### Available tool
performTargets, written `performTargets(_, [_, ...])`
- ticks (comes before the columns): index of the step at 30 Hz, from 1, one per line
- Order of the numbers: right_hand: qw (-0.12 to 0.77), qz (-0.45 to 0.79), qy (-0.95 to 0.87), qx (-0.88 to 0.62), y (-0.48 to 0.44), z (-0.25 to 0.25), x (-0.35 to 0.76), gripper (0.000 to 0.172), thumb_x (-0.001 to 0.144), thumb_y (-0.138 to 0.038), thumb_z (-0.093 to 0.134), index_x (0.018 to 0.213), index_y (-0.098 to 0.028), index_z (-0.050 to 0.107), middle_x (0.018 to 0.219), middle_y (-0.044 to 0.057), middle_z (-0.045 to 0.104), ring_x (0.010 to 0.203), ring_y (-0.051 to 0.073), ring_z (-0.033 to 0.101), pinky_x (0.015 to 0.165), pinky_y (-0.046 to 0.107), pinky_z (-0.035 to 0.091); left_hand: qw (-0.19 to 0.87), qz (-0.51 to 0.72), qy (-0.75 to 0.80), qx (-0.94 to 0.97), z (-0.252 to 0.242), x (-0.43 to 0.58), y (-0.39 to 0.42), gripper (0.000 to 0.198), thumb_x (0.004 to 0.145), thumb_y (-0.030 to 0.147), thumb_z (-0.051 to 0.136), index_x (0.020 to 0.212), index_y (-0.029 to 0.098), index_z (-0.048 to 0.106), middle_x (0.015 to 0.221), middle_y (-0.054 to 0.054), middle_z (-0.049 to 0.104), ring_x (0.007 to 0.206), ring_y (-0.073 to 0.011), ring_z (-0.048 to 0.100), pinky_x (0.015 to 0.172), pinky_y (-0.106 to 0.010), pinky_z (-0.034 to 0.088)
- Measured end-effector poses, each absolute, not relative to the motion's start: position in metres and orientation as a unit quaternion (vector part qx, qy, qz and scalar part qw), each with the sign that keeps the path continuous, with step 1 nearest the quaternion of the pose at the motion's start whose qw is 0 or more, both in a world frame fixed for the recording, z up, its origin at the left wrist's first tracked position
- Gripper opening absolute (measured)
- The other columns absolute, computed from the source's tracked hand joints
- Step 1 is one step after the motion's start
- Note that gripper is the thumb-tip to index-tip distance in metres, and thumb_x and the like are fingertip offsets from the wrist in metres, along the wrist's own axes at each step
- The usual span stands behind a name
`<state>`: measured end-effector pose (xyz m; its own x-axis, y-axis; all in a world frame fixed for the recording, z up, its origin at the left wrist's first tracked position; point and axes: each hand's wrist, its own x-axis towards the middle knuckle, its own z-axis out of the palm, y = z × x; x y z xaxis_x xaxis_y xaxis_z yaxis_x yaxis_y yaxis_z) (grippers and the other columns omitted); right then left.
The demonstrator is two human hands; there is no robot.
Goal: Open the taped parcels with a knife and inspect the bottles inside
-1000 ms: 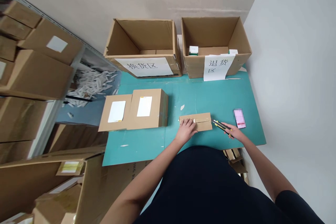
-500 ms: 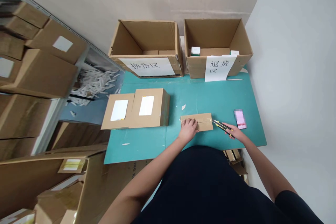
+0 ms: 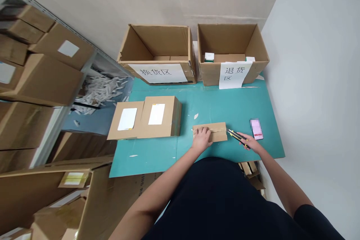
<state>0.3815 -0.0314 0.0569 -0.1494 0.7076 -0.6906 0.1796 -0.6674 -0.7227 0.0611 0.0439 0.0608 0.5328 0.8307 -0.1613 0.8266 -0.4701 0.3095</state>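
Observation:
A small flat cardboard parcel (image 3: 215, 131) lies on the teal cutting mat (image 3: 213, 108), with tape along its length. My left hand (image 3: 201, 138) rests on its left end, pressing it down. My right hand (image 3: 250, 141) grips a yellow-and-black utility knife (image 3: 238, 138), whose tip is close to the parcel's right end. It is hard to tell whether the tip touches the cardboard. To the right of that hand lies a pink-and-white item (image 3: 256, 129), blurred out and unidentifiable.
Two open cardboard boxes (image 3: 157, 54) (image 3: 232, 54) with Chinese paper signs stand at the mat's far edge. Larger parcels (image 3: 157, 117) with white labels lie left of my hands. Metal shelving with stacked cartons (image 3: 42, 78) and white packing scraps stands at left.
The whole view has shifted slightly as my head moved. My hands, the knife and the parcel stay in nearly the same places.

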Motion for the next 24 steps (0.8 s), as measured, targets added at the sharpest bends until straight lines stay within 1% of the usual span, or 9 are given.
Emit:
performTargets(4, [0.213,0.683,-0.333,-0.614,-0.034,0.056,0.378,0.082,0.081,-0.054,0.066,0.154,-0.025,0.039,0.084,0.000,0.068,0.049,0.008,0.051,0.038,0.018,0.031,0.184,0.019,0.482,0.856,0.059,0.059,0.043,0.052,0.072,0.035,0.081,0.119,0.025,0.061,0.127,-0.013,0.057,0.122,-0.0372,0.049,0.108,-0.058,0.032])
performTargets(11, [0.202,0.699,-0.336,-0.598,-0.041,0.054,0.381,0.082,0.082,-0.053,0.068,0.153,-0.025,0.040,0.081,-0.001,0.066,0.046,0.007,0.049,0.038,0.018,0.031,0.169,0.014,0.467,0.868,0.061,0.054,0.042,0.052,0.073,0.037,0.082,0.120,0.024,0.061,0.128,-0.013,0.058,0.123,-0.0352,0.049,0.108,-0.055,0.033])
performTargets(16, [0.208,0.717,-0.318,-0.584,-0.050,0.050,0.383,0.084,0.082,-0.055,0.067,0.154,-0.025,0.037,0.081,-0.001,0.065,0.046,0.007,0.048,0.037,0.018,0.030,0.179,0.020,0.467,0.866,0.059,0.052,0.041,0.053,0.074,0.037,0.082,0.121,0.024,0.061,0.130,-0.013,0.059,0.125,-0.0346,0.049,0.110,-0.056,0.031])
performTargets(24, [0.216,0.736,-0.287,-0.574,-0.066,0.053,0.380,0.089,0.080,-0.057,0.071,0.155,-0.025,0.035,0.080,-0.001,0.064,0.045,0.007,0.046,0.038,0.018,0.030,0.195,0.026,0.464,0.864,0.056,0.049,0.041,0.055,0.072,0.036,0.084,0.120,0.024,0.062,0.132,-0.013,0.059,0.126,-0.0358,0.049,0.112,-0.058,0.029])
